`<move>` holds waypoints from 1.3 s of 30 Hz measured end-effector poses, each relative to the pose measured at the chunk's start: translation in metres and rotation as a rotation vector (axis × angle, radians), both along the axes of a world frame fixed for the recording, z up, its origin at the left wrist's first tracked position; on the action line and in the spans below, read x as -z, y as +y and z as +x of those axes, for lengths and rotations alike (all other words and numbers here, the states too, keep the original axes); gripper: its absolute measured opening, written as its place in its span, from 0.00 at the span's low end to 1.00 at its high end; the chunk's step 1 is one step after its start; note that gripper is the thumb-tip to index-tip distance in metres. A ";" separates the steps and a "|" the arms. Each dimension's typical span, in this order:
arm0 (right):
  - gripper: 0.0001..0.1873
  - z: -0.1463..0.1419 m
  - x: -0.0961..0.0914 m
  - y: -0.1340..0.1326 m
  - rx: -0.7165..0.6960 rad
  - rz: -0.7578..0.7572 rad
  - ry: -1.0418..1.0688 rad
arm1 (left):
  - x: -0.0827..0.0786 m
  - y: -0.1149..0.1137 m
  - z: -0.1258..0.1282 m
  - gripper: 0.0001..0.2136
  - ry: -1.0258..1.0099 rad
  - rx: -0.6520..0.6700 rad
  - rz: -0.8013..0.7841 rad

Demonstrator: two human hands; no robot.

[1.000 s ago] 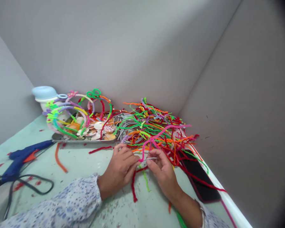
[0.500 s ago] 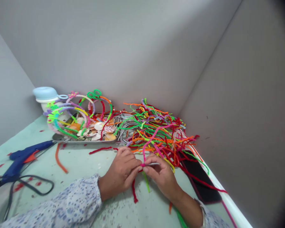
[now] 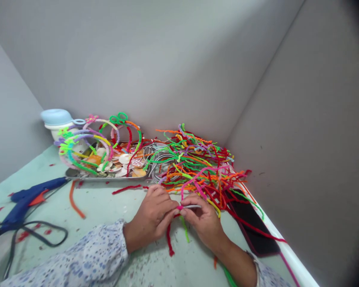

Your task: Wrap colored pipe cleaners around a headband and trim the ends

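Note:
Both my hands meet at a thin grey wire headband (image 3: 193,206), mostly hidden by my fingers. My left hand (image 3: 152,213) is closed, thumb and forefinger pinching the headband where pink and red fuzzy wrapping covers it. With thumb and forefinger, my right hand (image 3: 205,221) pinches beside that spot, at the base of a pink pipe cleaner (image 3: 194,176). The pink length rises from my fingertips and arches right over the pile. Below my left hand hangs a red pipe cleaner end (image 3: 169,239). A green piece (image 3: 185,230) shows between my hands.
Behind my hands lies a heap of coloured pipe cleaners (image 3: 197,149) with grey wire hoops (image 3: 160,169). A metal tray (image 3: 107,179) holds shells and several wrapped headbands (image 3: 103,137). At left are a blue glue gun (image 3: 37,191) and a lidded cup (image 3: 58,119); at right, a dark phone (image 3: 254,229).
The pink pipe cleaner's arch has dropped lower and its far end has swung right. My hands have stayed almost in place.

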State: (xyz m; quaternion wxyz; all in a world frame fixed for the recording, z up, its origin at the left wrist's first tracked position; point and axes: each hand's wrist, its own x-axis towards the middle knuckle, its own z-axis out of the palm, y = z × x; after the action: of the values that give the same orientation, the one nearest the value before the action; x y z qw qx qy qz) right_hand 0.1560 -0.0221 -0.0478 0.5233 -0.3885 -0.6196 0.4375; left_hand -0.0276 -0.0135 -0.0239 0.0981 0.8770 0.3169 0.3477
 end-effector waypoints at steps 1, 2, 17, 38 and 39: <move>0.05 0.000 0.000 0.000 -0.004 -0.008 0.005 | 0.000 0.000 0.000 0.09 -0.002 0.000 0.002; 0.05 0.000 0.001 0.000 -0.007 -0.017 0.011 | 0.000 0.000 0.000 0.09 -0.003 -0.002 0.005; 0.05 0.000 0.001 0.000 -0.003 -0.117 0.028 | -0.001 -0.002 0.001 0.08 -0.012 -0.028 0.042; 0.07 0.002 -0.002 -0.003 -0.004 -0.110 -0.038 | -0.002 -0.002 0.002 0.08 -0.018 -0.066 0.048; 0.07 0.002 -0.003 -0.004 -0.012 -0.115 -0.042 | -0.002 -0.002 0.003 0.09 -0.013 -0.065 0.049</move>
State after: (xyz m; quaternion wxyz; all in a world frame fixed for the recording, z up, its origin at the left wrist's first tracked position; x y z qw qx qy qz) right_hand 0.1579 -0.0257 -0.0453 0.4842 -0.4233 -0.6067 0.4672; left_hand -0.0250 -0.0156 -0.0218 0.0675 0.8660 0.3360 0.3640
